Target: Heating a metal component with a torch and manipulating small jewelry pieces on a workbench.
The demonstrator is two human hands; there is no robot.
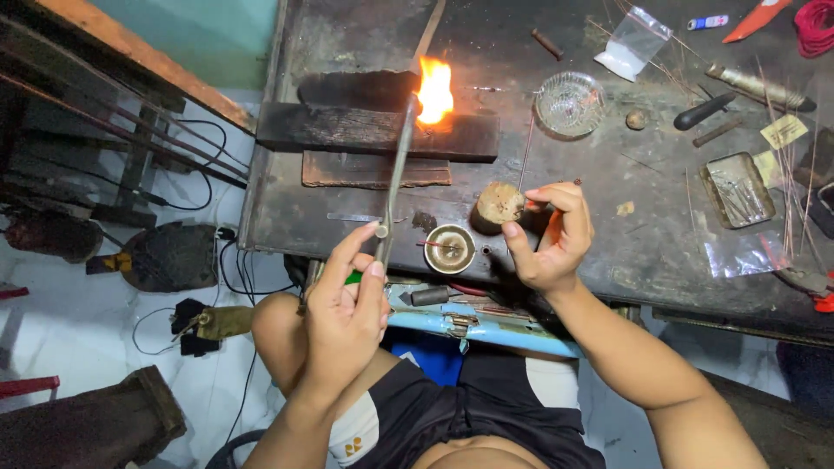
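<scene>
Left hand (346, 304) grips torch (395, 174), flame (434, 89) on charred block (373, 132); right hand (549, 239) pinches thin rod (526, 152) near worktop (608, 234) front edge.

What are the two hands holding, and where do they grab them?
The left hand grips a long metal torch at its near end; flame burns at the far tip. The right hand pinches a thin rod at its lower end.

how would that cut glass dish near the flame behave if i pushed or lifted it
The glass dish looks thick and wide-based, so it would probably slide rather than tip on the dark workbench. Likely heavy for its size, and brittle if knocked. Its faceted sides may give some grip.
</scene>
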